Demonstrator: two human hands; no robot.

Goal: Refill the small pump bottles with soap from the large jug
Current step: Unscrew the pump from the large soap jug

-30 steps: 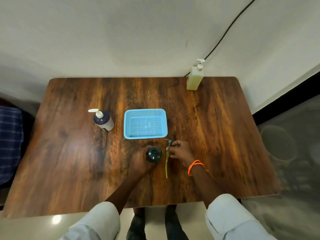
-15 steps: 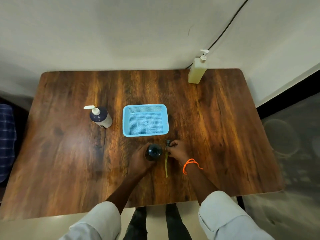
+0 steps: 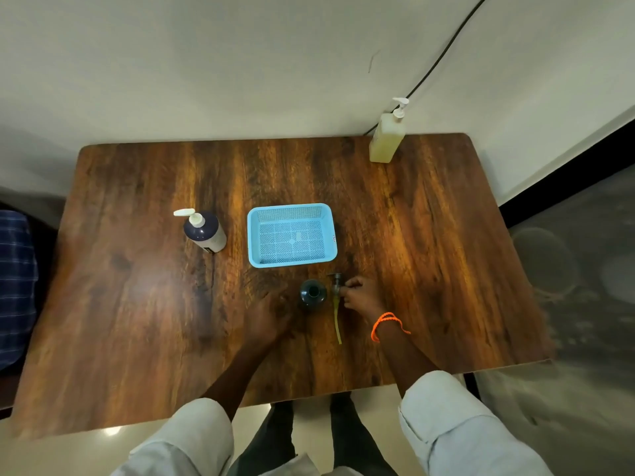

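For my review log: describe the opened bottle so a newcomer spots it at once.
On the wooden table, find the blue basket. Just in front of it stands the small dark bottle, the only one without a pump, its mouth open.

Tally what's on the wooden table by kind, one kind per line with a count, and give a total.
Bottles with pump fitted: 2, a dark navy round bottle and a pale yellow square bottle
Open bottles: 1, a dark round bottle
Loose pump heads: 1, a grey pump with yellow tube
Baskets: 1, a light blue plastic basket
Total: 5
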